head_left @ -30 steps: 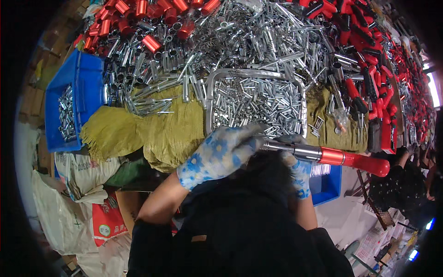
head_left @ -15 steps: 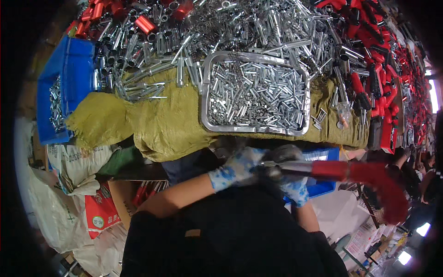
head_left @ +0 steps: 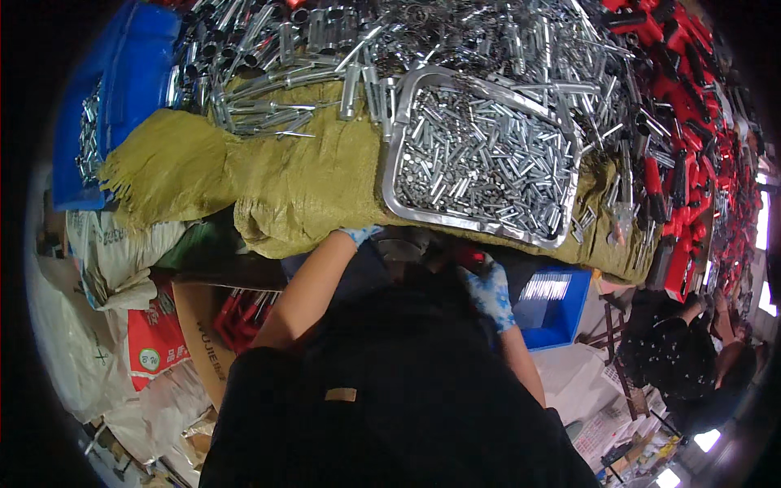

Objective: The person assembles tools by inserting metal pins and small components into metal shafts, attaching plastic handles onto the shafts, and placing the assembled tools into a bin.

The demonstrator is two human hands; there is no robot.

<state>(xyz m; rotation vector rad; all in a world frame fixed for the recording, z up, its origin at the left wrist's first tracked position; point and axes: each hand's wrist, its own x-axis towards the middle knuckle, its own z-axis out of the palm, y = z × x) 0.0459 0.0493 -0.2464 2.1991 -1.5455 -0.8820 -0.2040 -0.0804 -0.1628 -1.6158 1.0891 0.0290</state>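
Note:
My left hand (head_left: 360,233), in a white-and-blue patterned glove, reaches in below the edge of the yellow sack cloth (head_left: 317,175). Its fingers are hidden there. Nearer the right, my right hand (head_left: 490,294) wears a matching glove, its fingers curled at a red part (head_left: 470,257) that is mostly lost in shadow. Between the hands lies a dark, rounded metal shape (head_left: 400,248), too dim to name. Just beyond them a metal tray (head_left: 390,175) full of short silver pins rests tilted on the cloth.
Loose chrome tubes and rods (head_left: 537,49) heap behind the tray, with red-and-black handles (head_left: 691,154) at right. A blue bin (head_left: 122,89) stands far left. Another blue bin (head_left: 561,325) sits beside my right hand. A cardboard box (head_left: 195,325) stands by my left arm; another person (head_left: 675,350) is at right.
The red-handled tool with a silver barrel that lay across my hands has dropped from view. My hands have moved apart, the left one under the cloth edge. The view has shifted.

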